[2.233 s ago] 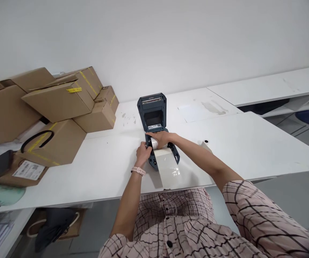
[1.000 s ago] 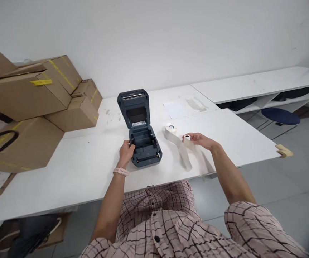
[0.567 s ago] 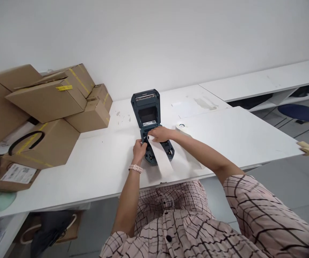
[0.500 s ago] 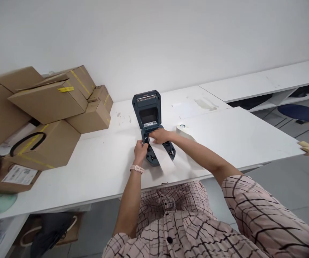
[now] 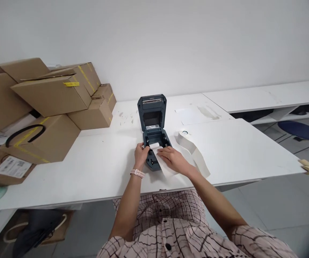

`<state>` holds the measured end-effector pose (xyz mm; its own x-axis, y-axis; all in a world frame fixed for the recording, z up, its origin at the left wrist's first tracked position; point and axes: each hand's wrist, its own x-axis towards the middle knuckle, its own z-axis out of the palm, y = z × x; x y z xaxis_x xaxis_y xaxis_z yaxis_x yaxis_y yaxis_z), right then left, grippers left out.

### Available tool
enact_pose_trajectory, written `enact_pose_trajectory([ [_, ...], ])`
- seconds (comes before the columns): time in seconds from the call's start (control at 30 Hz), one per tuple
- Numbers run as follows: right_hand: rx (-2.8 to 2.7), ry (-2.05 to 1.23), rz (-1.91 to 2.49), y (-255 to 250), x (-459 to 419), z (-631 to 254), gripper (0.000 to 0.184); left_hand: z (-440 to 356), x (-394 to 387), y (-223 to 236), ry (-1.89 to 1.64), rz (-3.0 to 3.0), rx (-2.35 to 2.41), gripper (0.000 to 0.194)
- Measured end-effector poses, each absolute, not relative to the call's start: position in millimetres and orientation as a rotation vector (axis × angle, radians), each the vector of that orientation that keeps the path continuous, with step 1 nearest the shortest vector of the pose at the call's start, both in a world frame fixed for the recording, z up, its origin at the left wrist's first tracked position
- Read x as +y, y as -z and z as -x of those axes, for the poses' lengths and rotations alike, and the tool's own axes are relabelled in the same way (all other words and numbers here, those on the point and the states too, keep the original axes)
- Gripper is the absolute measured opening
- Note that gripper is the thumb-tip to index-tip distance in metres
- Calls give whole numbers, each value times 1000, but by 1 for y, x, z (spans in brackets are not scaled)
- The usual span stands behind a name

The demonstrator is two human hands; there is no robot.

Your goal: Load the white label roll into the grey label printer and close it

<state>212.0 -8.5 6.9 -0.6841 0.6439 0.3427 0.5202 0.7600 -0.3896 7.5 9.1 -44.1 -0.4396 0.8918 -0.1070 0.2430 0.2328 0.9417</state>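
A dark grey label printer (image 5: 153,118) stands on the white table (image 5: 95,168) with its lid tipped up. A small white paper roll (image 5: 154,146) lies in its open bay, and a strip of paper runs out over the front. My left hand (image 5: 140,154) grips the printer's left front edge, thumb touching the roll's end. My right hand (image 5: 172,160) lies flat with fingers stretched on the paper strip in front of the printer. A second roll (image 5: 183,134) with a long loose tail (image 5: 198,159) lies to the right.
Several cardboard boxes (image 5: 49,104) are piled at the left of the table. A sheet of paper (image 5: 189,115) lies behind the rolls. A low white shelf (image 5: 272,96) and a blue stool (image 5: 300,130) are at the right. A bag (image 5: 36,229) sits under the table.
The wide roll came out of the printer and was laid to the right. My right hand brought a narrower roll into the bay, then slid down onto its paper strip.
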Motion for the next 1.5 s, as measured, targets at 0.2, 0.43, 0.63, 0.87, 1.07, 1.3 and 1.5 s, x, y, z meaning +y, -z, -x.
enact_pose_trajectory([
  [0.2,-2341,-276,928,14,-33,-207,33,-10,8,44,-1245,-945,1806,43],
  [0.43,-2275,-181,916,22,-38,-202,30,-11,11,43,-1333,-843,1557,48],
  [0.63,-2248,-186,879,25,-40,-202,28,-13,11,41,-1362,-743,1428,55],
  [0.87,-2233,-174,896,24,-42,-201,27,-13,10,38,-1354,-730,1429,56],
  [1.07,-2245,-173,923,23,-44,-201,28,-13,10,37,-1340,-742,1445,55],
  [1.3,-2263,-165,949,21,-48,-201,28,-11,11,38,-1337,-760,1441,57],
  [1.5,-2253,-181,946,22,-48,-203,30,-11,9,37,-1306,-760,1430,60],
])
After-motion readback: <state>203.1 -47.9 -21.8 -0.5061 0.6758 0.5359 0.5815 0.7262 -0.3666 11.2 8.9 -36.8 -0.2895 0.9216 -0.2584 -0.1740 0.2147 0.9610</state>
